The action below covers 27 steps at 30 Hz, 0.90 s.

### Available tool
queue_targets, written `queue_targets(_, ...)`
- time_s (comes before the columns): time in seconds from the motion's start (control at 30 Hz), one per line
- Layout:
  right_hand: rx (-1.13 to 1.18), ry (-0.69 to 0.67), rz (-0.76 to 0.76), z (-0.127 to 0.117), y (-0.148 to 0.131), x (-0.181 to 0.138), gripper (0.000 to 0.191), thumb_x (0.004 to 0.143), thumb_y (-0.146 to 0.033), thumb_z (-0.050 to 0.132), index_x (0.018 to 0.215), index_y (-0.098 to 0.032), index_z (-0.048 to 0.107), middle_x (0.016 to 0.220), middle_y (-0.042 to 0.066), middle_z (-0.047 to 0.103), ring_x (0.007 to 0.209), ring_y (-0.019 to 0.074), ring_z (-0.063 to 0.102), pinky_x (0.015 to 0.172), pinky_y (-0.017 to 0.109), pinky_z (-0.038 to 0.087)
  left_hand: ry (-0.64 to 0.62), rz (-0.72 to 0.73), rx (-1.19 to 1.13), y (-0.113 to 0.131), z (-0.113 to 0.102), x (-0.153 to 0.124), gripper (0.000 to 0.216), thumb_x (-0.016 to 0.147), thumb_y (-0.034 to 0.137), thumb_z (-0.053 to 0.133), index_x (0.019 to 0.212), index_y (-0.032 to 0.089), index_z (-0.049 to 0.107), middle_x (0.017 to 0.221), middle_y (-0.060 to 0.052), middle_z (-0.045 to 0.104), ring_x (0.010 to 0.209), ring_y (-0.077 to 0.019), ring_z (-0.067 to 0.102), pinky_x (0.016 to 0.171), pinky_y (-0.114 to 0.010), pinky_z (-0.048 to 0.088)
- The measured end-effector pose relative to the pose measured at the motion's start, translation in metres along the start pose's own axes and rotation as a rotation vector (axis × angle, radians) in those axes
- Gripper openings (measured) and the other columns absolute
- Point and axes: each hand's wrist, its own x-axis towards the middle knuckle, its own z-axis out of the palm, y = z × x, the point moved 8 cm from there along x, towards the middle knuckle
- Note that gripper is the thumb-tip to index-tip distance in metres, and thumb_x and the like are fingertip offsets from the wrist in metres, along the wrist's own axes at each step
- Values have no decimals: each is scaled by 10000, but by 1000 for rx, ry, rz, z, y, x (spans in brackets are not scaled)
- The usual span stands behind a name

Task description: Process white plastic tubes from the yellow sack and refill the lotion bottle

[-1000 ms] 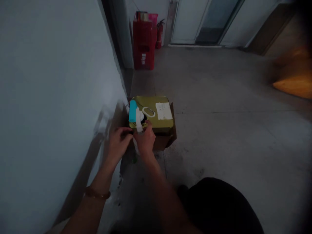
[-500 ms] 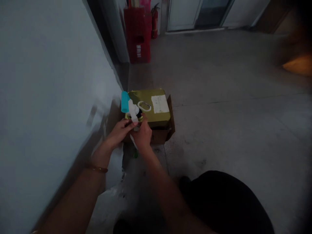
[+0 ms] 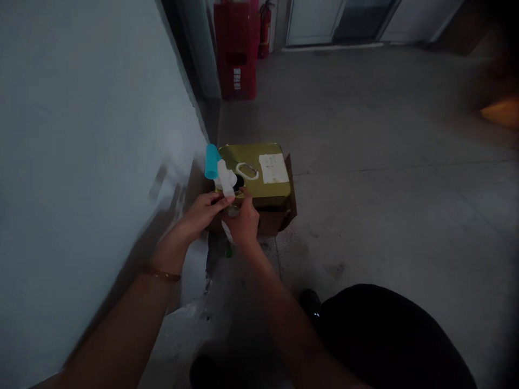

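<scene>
A white plastic fitting (image 3: 226, 178) with a teal cap (image 3: 211, 161) is seen tilted at the dark opening near the 9 o'clock edge of an olive metal tin (image 3: 263, 183), which is set on a cardboard box (image 3: 278, 221). The fitting's lower end is pinched by the nearly closed left hand (image 3: 200, 216); the right hand (image 3: 243, 221) is half-curled at the opening, its grip not readable. A white label (image 3: 274, 168) is stuck on the tin's top. A wall (image 3: 81, 162) is seen at 9 o'clock, a red crate (image 3: 235, 54) and a fire extinguisher (image 3: 265, 29) at 12 o'clock.

A white plastic spout (image 3: 225, 178) with teal cap (image 3: 211, 161) tilts at the opening of an olive metal tin (image 3: 267, 183).
</scene>
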Motion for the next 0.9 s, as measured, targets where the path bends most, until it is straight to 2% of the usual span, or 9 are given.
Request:
queue_targets(0.1, -15, -54, -42, 2, 14, -13, 671, 747, -259, 657, 1362, -224, 394, 1119, 84, 695, 974, 262, 687, 827, 384, 529, 47, 91, -4, 4, 0, -1, 442, 772, 554, 729, 955, 152, 735, 916, -44, 709, 853, -173, 612, 725, -240, 442)
queue_targets(0.3, -102, -107, -55, 3, 59, -29, 684, 687, -348, 663, 1318, -221, 433, 916, 23, 681, 851, 240, 675, 797, 371, 522, 148, 221, 72, 7, 1, -7, 405, 804, 548, 684, 819, 145, 721, 856, -41, 663, 867, -189, 600, 759, -270, 434)
queue_targets(0.4, -138, -117, -73, 8, 80, -35, 623, 696, -374, 654, 1270, -222, 467, 897, 14, 658, 822, 221, 660, 787, 350, 514, 135, 245, 34, 3, 4, -6, 401, 828, 542, 658, 810, 145, 709, 807, -37, 654, 855, -193, 597, 767, -282, 433)
queue_targets(0.57, -158, -188, -68, 19, 108, -49, 576, 708, -371, 647, 1229, -225, 452, 894, 16, 642, 814, 213, 649, 790, 337, 513, 88, 259, -81, -4, 6, -1, 467, 851, 580, 615, 866, 125, 716, 859, -64, 696, 883, -194, 611, 833, -294, 428)
queue_targets(0.73, -192, -247, -91, 34, 116, -55, 553, 728, -330, 645, 1237, -221, 460, 958, 36, 642, 897, 212, 650, 838, 337, 506, 23, 282, -161, -14, 6, 2, 524, 831, 618, 626, 980, 125, 724, 959, -85, 720, 958, -217, 627, 887, -308, 429)
queue_targets(0.9, -293, -386, -120, 33, 112, -50, 626, 618, -327, 807, 1184, -218, 562, 985, 58, 678, 895, 233, 665, 793, 339, 517, 44, 163, -320, -34, 3, 7, 579, 783, 665, 656, 984, 130, 743, 1015, -109, 735, 1050, -263, 622, 964, -341, 416)
